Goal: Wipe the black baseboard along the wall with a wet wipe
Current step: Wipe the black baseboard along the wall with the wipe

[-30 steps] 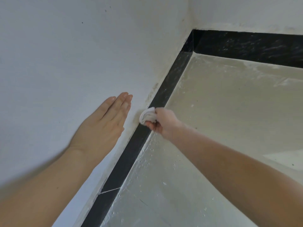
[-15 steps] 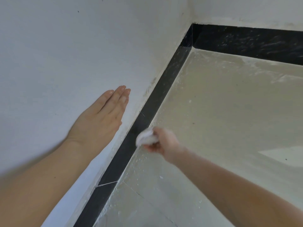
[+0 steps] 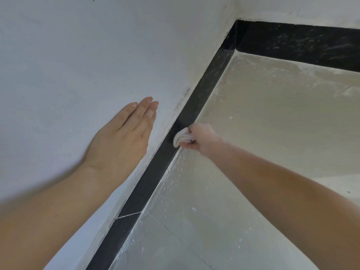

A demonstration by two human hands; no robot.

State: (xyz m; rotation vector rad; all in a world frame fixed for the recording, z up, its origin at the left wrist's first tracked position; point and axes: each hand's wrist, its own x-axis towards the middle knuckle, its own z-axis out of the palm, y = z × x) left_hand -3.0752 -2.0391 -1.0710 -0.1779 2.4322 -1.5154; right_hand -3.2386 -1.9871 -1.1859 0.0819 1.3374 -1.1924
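Observation:
A black baseboard (image 3: 196, 106) runs diagonally along the foot of the white wall toward the room's corner at the upper right. My right hand (image 3: 200, 138) is closed around a crumpled white wet wipe (image 3: 181, 137), which presses against the baseboard's face about midway along it. My left hand (image 3: 124, 133) lies flat on the wall just left of the baseboard, fingers straight and together, holding nothing.
A second black baseboard (image 3: 300, 43) runs along the far wall from the corner to the right. The pale floor (image 3: 272, 123) is speckled with white dust and bits. A thin white joint line (image 3: 129, 215) crosses the baseboard nearer to me.
My right hand slid the wipe along the baseboard toward me, then back toward the corner. The left hand stayed flat on the wall.

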